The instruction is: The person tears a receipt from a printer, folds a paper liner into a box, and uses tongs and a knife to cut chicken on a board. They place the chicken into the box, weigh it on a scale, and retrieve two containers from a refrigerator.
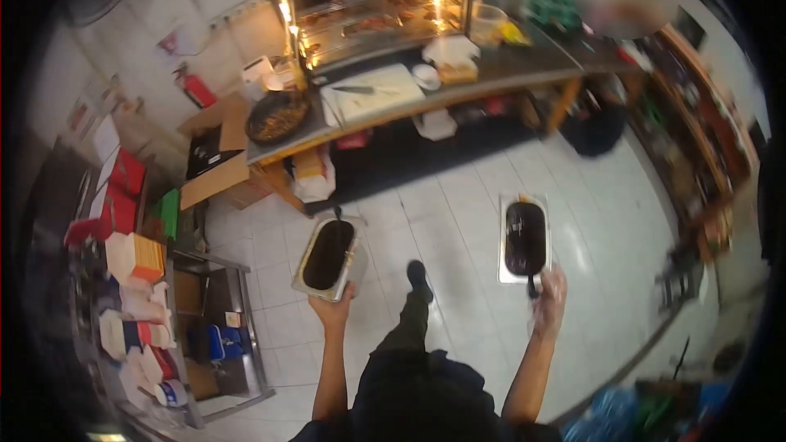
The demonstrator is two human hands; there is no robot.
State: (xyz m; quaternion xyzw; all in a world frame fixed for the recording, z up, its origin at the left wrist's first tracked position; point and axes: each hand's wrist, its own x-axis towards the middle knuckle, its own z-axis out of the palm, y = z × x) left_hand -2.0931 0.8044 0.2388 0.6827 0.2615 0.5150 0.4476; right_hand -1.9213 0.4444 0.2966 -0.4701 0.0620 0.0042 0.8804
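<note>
My left hand (332,306) grips the near end of a rectangular steel food pan (357,257). Dark sauce (327,255) fills it, and a black utensil handle (337,213) sticks up at the far end. On the right, my right hand (550,301), which seems to wear a clear plastic glove, holds a second steel food pan (503,245) by its near corner. Glossy dark sauce (525,237) is inside that one, with a black handle (532,285) over the near edge. Both pans are held apart, above the tiled floor; the fingers underneath are hidden.
Ahead stands a counter (491,86) with a lit food display case (368,20), a cutting board (372,94) with a knife, and a dark pan of food (278,116). An open cardboard box (214,155) and a steel rack (246,311) are left; shelves (696,115) line the right.
</note>
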